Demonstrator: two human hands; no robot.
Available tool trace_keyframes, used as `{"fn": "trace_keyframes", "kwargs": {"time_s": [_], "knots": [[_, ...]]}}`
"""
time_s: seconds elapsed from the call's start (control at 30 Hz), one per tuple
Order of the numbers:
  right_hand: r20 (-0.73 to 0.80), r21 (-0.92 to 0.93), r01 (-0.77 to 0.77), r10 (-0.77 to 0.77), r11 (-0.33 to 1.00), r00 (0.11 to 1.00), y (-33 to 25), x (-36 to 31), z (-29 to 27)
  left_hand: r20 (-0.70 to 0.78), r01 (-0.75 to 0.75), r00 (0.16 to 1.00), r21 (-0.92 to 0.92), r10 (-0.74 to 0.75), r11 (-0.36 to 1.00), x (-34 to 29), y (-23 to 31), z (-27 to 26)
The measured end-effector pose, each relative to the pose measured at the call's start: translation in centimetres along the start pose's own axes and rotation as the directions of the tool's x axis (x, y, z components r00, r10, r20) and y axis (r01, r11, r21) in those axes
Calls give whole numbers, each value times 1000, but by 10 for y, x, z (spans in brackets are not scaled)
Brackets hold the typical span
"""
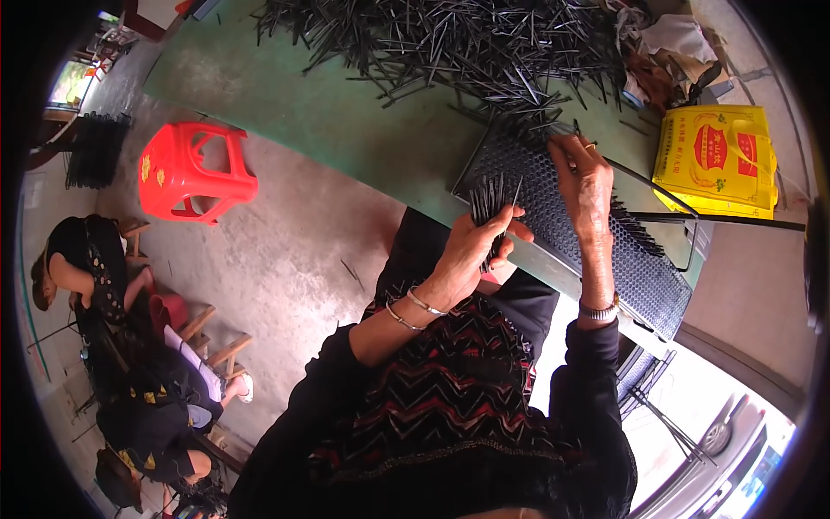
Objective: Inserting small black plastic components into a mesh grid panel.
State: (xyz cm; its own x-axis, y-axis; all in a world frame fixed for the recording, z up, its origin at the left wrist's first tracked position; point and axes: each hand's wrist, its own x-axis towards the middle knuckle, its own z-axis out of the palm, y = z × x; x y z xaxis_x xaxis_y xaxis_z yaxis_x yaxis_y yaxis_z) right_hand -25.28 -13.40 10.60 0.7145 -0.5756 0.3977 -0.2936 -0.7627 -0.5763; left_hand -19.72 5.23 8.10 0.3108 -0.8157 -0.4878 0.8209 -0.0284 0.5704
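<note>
My left hand [480, 242] is closed round an upright bundle of thin black sticks [489, 203], just off the near edge of a dark board with rows of small holes [529, 183]. Over the far part of that board, my right hand [588, 186] has its fingertips pinched together. Whatever it holds is too small and dark to make out against the sticks behind. Black sticks [640, 232] stand in a row along part of the board, right of my right wrist.
A big heap of loose black sticks [450, 43] covers the far side of the green table [346, 130]. At the right lies a yellow bag [718, 160] beside a thin black metal frame [696, 229]. A red plastic stool [197, 171] stands left; people [156, 424] sit at lower left.
</note>
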Motion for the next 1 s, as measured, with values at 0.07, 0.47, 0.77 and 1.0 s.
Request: {"fn": "trace_keyframes", "kwargs": {"time_s": [0.07, 0.47, 0.77, 1.0], "knots": [[-37, -107, -7, 3, 994, 999, -4, -2, 2, -8, -7, 1000, 8, 7, 1000, 1, -2, 1], [55, -293, 141, -130, 946, 990, 4, 7, 1, 45, 5, 999, -14, -4, 1000, -5, -1, 9], [180, 160, -202, 173, 966, 968, -21, -29, -16, 75, -26, 997, 8, 26, 1000, -8, 1, 9], [541, 487, -581, 297, 652, 787, -10, -41, -22, 81, 55, 995, 103, -63, 993, -4, -4, 11]]}}
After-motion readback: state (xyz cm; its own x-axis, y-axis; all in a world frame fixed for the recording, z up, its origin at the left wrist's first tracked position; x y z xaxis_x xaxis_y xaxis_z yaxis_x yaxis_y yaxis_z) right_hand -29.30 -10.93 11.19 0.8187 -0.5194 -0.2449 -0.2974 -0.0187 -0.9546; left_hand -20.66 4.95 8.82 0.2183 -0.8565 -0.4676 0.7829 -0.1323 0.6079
